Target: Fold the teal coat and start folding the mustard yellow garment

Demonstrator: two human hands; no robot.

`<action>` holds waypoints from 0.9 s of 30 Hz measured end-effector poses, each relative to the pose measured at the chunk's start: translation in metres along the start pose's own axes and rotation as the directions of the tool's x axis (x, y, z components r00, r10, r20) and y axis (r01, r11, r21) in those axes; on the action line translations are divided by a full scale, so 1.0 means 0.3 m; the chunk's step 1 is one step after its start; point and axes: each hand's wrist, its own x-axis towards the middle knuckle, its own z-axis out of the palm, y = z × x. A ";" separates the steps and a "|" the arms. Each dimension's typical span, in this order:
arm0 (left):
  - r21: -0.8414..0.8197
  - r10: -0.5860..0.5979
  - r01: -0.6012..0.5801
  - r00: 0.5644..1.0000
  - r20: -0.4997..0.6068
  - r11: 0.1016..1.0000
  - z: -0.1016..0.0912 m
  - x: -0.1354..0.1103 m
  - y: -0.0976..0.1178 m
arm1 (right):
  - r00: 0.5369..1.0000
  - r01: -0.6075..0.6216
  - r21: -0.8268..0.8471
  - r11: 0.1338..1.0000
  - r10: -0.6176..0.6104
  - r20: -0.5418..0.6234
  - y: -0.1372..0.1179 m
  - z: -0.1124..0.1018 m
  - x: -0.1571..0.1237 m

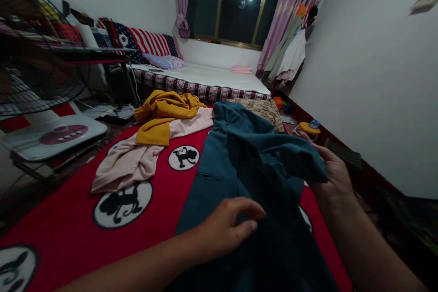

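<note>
A long dark teal garment (219, 159) lies spread over a red blanket (78, 219) printed with black monkey figures in white circles. My right hand (333, 173) grips a sleeve-like end of it at the right, raised a little above the rest. Over the garment's lower middle hovers my left hand (232, 226), thumb and fingers apart and nothing between them. A short slit, like a pocket, shows on the garment's left half. Its near end sinks into shadow.
Left of the teal garment lie mustard-yellow clothing (171, 109) and pale pink clothing (132, 162). Behind it is a brown patterned cloth (260, 110). A fan with a white base (58, 132) stands at left. A bed (212, 75) is under the window.
</note>
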 end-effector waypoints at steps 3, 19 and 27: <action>0.214 0.113 -0.159 0.971 0.212 0.964 0.015 -0.030 0.022 | 0.989 -0.074 0.047 0.996 0.079 -0.125 -0.005 0.042 0.008; 0.600 0.122 0.354 0.784 -0.608 0.718 -0.545 0.582 -0.198 | 0.979 -0.091 -0.162 0.983 0.118 0.166 0.042 0.120 -0.010; 0.492 -0.089 0.587 0.695 -0.713 0.643 -0.602 0.753 -0.262 | 0.982 -0.191 -0.091 0.977 0.190 -0.017 0.041 0.152 -0.037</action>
